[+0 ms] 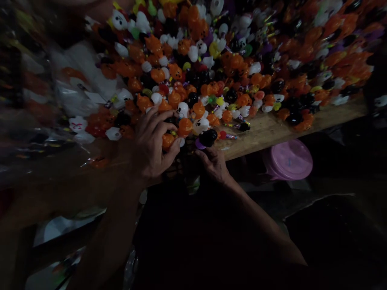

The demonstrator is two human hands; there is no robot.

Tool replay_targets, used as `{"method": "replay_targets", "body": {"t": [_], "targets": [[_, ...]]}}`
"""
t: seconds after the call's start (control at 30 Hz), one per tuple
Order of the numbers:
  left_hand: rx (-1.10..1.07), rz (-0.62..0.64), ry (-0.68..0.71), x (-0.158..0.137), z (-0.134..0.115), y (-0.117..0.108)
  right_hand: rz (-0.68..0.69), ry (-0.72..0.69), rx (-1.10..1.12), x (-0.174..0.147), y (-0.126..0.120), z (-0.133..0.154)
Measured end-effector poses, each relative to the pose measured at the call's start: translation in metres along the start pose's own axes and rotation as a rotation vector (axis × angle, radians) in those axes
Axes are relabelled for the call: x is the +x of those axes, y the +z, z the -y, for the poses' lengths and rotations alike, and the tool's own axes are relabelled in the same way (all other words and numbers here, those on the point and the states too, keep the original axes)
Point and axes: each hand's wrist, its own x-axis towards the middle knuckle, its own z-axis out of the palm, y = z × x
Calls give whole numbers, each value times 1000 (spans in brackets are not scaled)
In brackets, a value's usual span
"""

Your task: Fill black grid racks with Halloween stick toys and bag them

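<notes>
A large heap of small plastic Halloween figures (175, 72), in orange, white, black and purple, covers the wooden table. My left hand (154, 141) curls its fingers and thumb round an orange plastic figure (167, 141) at the table's front edge. Just beyond those fingertips are a white skull figure (182, 109) and another orange figure (185, 127). At the edge to the right, my right hand (214, 163) pinches a figure with a black top and purple base (207, 138) from below. A clear tube with a red top (227, 135) lies close by.
Clear plastic bags (81, 80) with white and orange pieces lie at the left. Below the wooden table's edge (256, 139), a pink round stool or lid (292, 159) shows on the right. Part of another person appears at the top left. The light is dim.
</notes>
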Motion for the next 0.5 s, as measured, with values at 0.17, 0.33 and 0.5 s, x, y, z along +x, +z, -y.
{"method": "replay_targets", "body": {"t": [0.17, 0.33, 0.5], "targets": [[-5, 1, -7, -3, 3, 5, 7, -8, 58, -2, -4, 3], [-1, 21, -48, -3, 3, 7, 15, 107, 152, -5, -7, 6], [-1, 34, -67, -1, 2, 6, 31, 144, 229, -4, -7, 2]]}}
